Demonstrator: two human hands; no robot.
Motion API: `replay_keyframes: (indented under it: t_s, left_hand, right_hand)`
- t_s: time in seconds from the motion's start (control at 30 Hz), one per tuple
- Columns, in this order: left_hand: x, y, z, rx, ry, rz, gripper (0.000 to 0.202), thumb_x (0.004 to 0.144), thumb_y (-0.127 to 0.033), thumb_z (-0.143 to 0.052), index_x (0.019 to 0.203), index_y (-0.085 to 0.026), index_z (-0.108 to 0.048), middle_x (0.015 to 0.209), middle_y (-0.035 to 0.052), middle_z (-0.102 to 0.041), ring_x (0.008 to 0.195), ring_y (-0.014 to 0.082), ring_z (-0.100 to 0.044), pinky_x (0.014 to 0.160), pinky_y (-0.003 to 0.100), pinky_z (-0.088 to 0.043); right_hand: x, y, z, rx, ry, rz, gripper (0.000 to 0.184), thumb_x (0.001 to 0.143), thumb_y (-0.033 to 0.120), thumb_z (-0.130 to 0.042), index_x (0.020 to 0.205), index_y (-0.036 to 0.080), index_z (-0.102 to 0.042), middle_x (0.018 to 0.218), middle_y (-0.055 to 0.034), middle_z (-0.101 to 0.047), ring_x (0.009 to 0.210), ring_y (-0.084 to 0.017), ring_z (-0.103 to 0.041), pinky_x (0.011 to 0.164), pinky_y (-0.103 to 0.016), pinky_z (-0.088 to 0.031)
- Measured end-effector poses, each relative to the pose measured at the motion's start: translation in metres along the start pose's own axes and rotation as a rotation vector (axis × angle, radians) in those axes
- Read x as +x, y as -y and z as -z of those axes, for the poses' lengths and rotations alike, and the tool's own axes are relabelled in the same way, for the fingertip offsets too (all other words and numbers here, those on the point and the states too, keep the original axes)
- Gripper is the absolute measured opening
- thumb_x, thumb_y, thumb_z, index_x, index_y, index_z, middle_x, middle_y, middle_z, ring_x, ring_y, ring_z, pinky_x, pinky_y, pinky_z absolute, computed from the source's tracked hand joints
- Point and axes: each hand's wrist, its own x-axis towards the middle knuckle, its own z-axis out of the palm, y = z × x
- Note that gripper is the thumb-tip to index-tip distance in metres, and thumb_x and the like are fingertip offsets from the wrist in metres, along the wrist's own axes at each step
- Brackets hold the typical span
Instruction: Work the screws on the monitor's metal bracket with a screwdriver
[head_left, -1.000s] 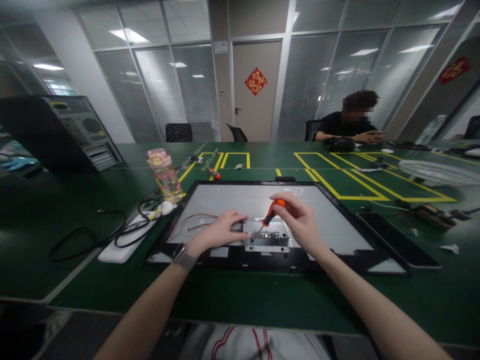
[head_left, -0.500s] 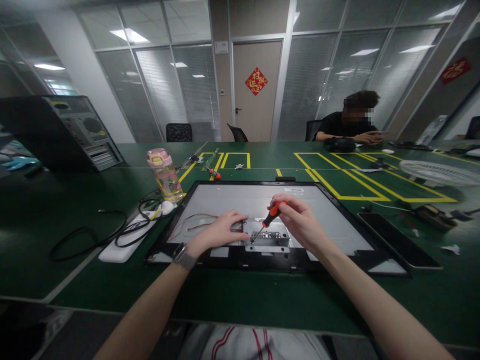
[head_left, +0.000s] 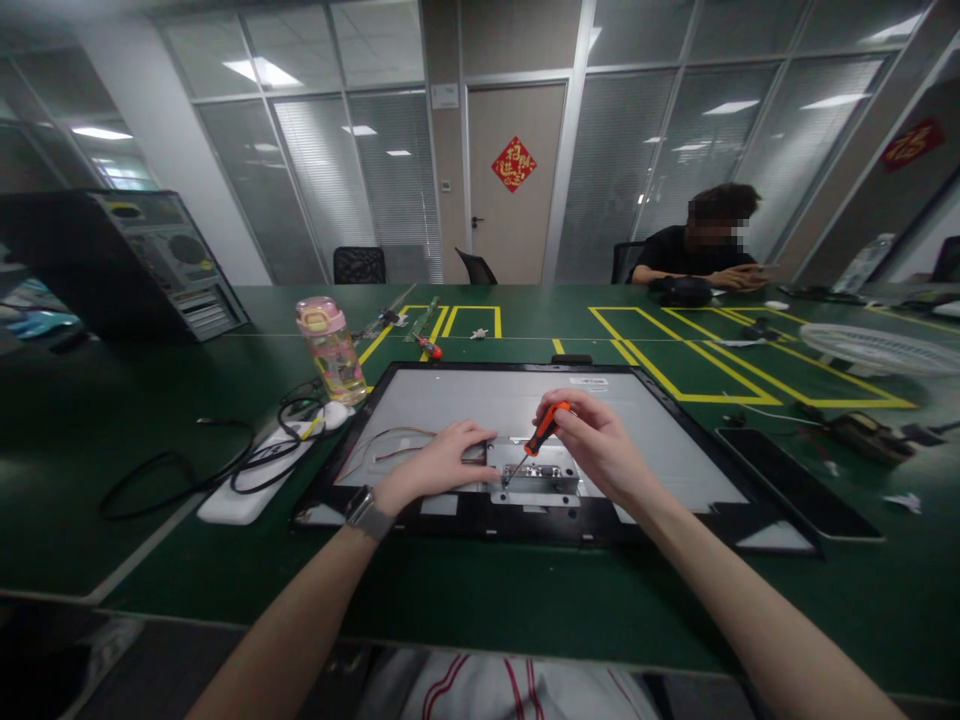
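My right hand (head_left: 596, 435) is closed around the orange and black handle of a screwdriver (head_left: 546, 430). The shaft slants down to the left, and its tip meets the left end of a silver metal bracket (head_left: 536, 458). That bracket lies on the back of a flat display panel (head_left: 435, 395) with a black frame. Stretched over the panel, my left hand (head_left: 448, 458) has thumb and fingers spread at the bracket's left edge, touching it. Thin wires (head_left: 382, 435) run across the panel beside the left hand. The exact spot under the tip is too small to make out.
Left of the panel are a white power strip (head_left: 255, 480) with black cables, a pink-capped bottle (head_left: 330, 350) and a computer tower (head_left: 127, 260). A phone (head_left: 799, 480) lies to the right. Another screwdriver (head_left: 430, 348) lies beyond the panel. A person (head_left: 690, 250) sits across the table.
The screwdriver handle and my right fingers have shifted very slightly, with the tip at the same place on the bracket. My left hand stays put.
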Motion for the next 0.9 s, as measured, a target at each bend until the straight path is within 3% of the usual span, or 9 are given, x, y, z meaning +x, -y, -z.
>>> replay_keyframes:
  t_s: [0.2, 0.43, 0.67, 0.9]
  left_hand:
    - [0.000, 0.002, -0.001, -0.006, -0.008, -0.009, 0.057, 0.080, -0.049, -0.062, 0.130, -0.024, -0.050, 0.117, 0.0065, -0.052, 0.109, 0.0230, -0.051, 0.097, 0.032, -0.037]
    - [-0.001, 0.002, 0.000, 0.002, -0.010, -0.026, 0.057, 0.081, -0.049, -0.061, 0.129, -0.022, -0.050, 0.117, 0.0073, -0.052, 0.108, 0.0221, -0.051, 0.097, 0.031, -0.038]
    - [0.000, 0.003, -0.001, 0.012, -0.004, -0.013, 0.058, 0.080, -0.051, -0.061, 0.130, -0.023, -0.050, 0.116, 0.0069, -0.052, 0.107, 0.0225, -0.051, 0.096, 0.031, -0.038]
    - [0.000, 0.004, -0.001, 0.002, -0.008, -0.019, 0.057, 0.080, -0.049, -0.062, 0.129, -0.022, -0.050, 0.116, 0.0069, -0.052, 0.108, 0.0224, -0.051, 0.096, 0.031, -0.038]
  right_hand:
    - [-0.002, 0.000, -0.001, 0.020, 0.046, -0.007, 0.025, 0.080, 0.039, -0.066, 0.104, 0.031, -0.067, 0.101, -0.0041, -0.072, 0.097, -0.021, -0.066, 0.092, -0.046, -0.049]
    - [-0.004, 0.001, -0.002, -0.011, 0.088, 0.022, 0.029, 0.086, 0.030, -0.059, 0.114, 0.031, -0.063, 0.125, -0.0053, -0.061, 0.106, -0.022, -0.062, 0.095, -0.047, -0.047]
    - [-0.002, -0.009, 0.004, -0.091, -0.018, 0.101, 0.024, 0.076, 0.024, -0.070, 0.099, 0.032, -0.069, 0.097, -0.0009, -0.070, 0.095, -0.019, -0.064, 0.086, -0.040, -0.052]
    - [-0.003, -0.003, 0.003, -0.010, 0.063, 0.070, 0.027, 0.088, 0.027, -0.054, 0.112, 0.029, -0.065, 0.119, -0.0056, -0.064, 0.105, -0.024, -0.063, 0.094, -0.048, -0.047]
